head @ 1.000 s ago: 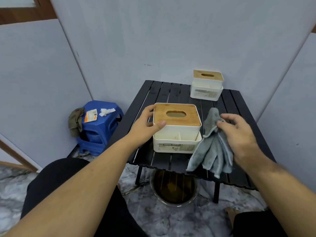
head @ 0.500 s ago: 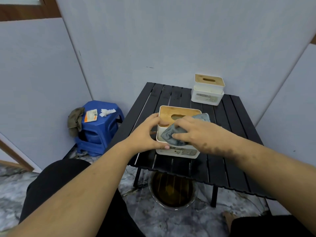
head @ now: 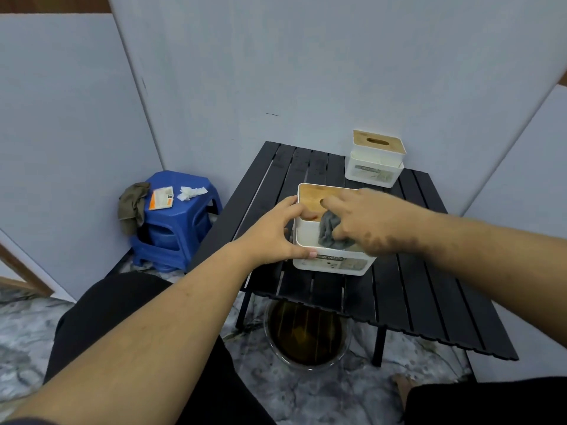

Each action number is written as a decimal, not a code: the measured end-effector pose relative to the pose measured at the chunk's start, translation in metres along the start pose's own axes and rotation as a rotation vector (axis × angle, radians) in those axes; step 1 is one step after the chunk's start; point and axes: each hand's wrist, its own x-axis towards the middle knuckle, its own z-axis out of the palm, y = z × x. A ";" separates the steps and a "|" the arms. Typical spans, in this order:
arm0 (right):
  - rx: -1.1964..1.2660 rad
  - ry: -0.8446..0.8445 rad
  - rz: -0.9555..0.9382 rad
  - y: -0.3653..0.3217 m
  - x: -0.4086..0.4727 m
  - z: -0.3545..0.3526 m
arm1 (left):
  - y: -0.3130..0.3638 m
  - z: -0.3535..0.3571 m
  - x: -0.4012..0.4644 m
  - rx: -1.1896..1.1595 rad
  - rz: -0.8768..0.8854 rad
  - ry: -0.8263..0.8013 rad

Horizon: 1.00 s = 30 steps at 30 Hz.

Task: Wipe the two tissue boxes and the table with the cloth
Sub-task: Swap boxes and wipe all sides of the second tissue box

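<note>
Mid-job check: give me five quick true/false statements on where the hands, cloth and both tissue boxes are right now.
1. The left hand grips the near tissue box. True.
2. The right hand holds the grey cloth against the far tissue box. False: the cloth is on the near box.
3. The far tissue box stands at the black table's back edge, untouched. True.
4. The blue stool sits on the table. False: it stands on the floor, left of the table.
5. Both boxes have wooden lids. True.
</note>
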 end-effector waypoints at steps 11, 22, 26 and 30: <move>0.030 0.074 0.007 -0.005 -0.001 0.019 | 0.000 0.001 0.002 -0.003 -0.004 0.001; 0.022 0.190 0.053 0.016 -0.013 0.000 | 0.002 0.001 0.002 0.003 -0.039 0.005; 0.192 0.299 0.030 0.019 -0.010 0.020 | 0.000 0.002 0.001 -0.015 -0.039 0.002; 0.506 0.363 0.026 0.013 -0.008 0.043 | 0.000 0.002 0.001 -0.038 -0.044 -0.009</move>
